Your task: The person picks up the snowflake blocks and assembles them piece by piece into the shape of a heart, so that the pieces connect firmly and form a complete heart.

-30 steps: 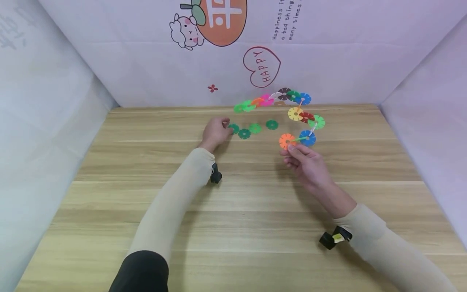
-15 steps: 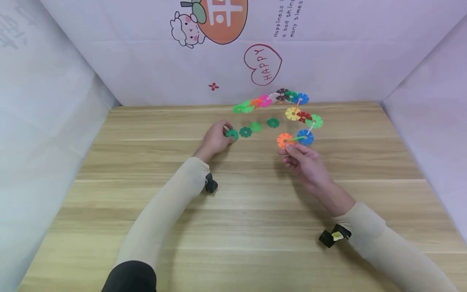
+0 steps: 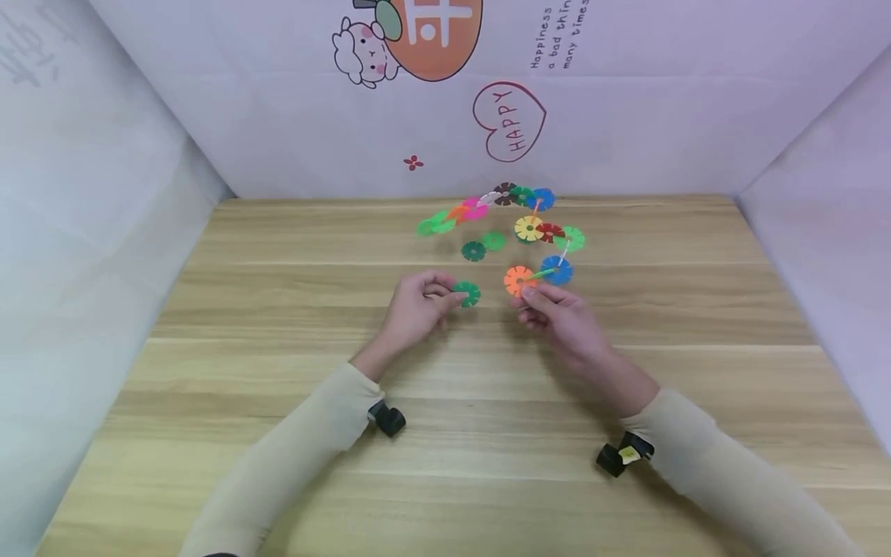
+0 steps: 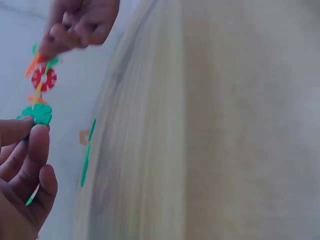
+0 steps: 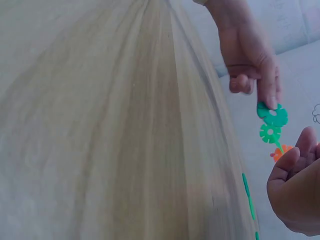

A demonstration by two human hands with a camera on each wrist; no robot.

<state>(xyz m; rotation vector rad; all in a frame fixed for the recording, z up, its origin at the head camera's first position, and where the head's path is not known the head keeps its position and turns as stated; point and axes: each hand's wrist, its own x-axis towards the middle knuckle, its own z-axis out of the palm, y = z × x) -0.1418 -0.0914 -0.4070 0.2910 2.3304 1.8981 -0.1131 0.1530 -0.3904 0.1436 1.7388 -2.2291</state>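
In the head view, my left hand (image 3: 416, 311) pinches a notched dark green plastic disc (image 3: 469, 294) between thumb and fingers. To its right, my right hand (image 3: 567, 329) pinches an orange disc (image 3: 518, 280) at the near end of a curved chain of interlocked discs. Raised above the table, the chain runs through a blue disc (image 3: 557, 270), a light green disc (image 3: 571, 238), a yellow disc (image 3: 528, 228) and a pink disc (image 3: 476, 208) to green discs (image 3: 435, 223) at its far left end. A small gap separates the dark green and orange discs.
A loose dark green disc (image 3: 474, 251) and a light green disc (image 3: 493, 240) lie on the wooden table (image 3: 445, 464) below the chain. Another green disc is mostly hidden behind the yellow one. A printed white cloth (image 3: 292, 139) rises at the table's back edge.
My left hand has picked up a dark green disc from the left of the loose row and brought it nearer and rightward. My right hand and the chain have shifted slightly left.
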